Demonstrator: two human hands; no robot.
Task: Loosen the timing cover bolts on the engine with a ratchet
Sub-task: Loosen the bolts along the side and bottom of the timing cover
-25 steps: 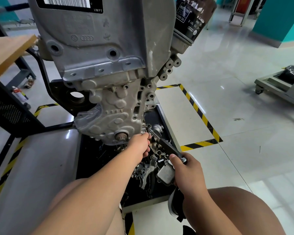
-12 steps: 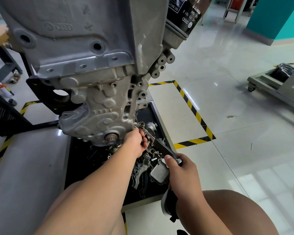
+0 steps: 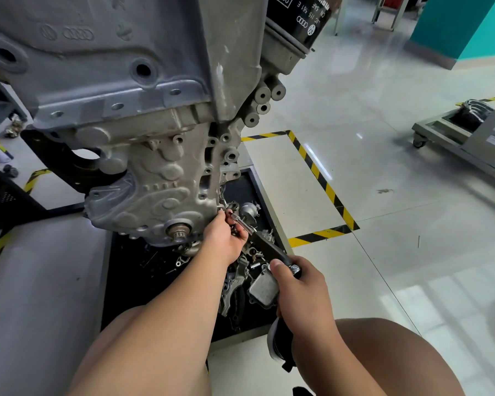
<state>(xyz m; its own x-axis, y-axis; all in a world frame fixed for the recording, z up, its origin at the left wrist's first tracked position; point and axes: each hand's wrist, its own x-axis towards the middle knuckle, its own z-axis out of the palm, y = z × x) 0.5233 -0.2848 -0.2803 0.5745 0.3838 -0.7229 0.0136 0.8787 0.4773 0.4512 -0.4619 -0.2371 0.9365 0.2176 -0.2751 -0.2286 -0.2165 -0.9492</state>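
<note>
At lower left of the cast grey aluminium engine [image 3: 120, 81], the ribbed silver timing cover [image 3: 155, 192] faces the camera, its crank stub near the bottom edge. Just right of that stub, the left hand [image 3: 226, 238] is curled at the cover's lower right corner, fingertips pinching the head end of the chrome-shafted, black-handled ratchet [image 3: 257, 238] to steady it on a bolt. Further right and lower, the right hand [image 3: 300, 287] is wrapped closed around the handle end, thumb laid on top.

Step in hand, as judged: the socket is seated on a lower-corner bolt and the ratchet is set for a loosening stroke. The next move calls for a firm swing of the handle by the right hand while the left keeps the head square on the bolt, with clearance kept from the loose metal parts in the black floor tray [image 3: 255, 178] beneath.

The bolt and socket are hidden behind the left fingers. The engine's top is cut off by the frame. How many bolts remain tight cannot be determined.
</note>
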